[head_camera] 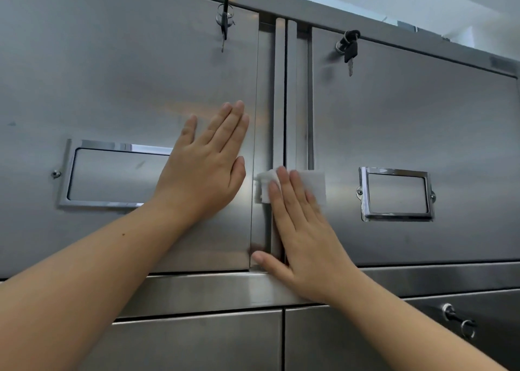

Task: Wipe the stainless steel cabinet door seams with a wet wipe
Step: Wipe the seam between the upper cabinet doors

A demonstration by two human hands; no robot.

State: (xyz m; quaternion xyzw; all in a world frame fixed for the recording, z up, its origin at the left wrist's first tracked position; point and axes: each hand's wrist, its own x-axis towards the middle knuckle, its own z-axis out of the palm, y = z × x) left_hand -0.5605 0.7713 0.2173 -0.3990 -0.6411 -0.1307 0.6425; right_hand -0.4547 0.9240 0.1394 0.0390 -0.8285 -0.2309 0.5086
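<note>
While my flat left hand (202,173) braces the door (126,75), my flat right hand (306,246) must press wet wipe (313,180) into seam (285,89).

Soft, even daylight from above; faint glare on the chrome label frames (112,173); wide-angle bending at edges; slight blur throughout.
</note>
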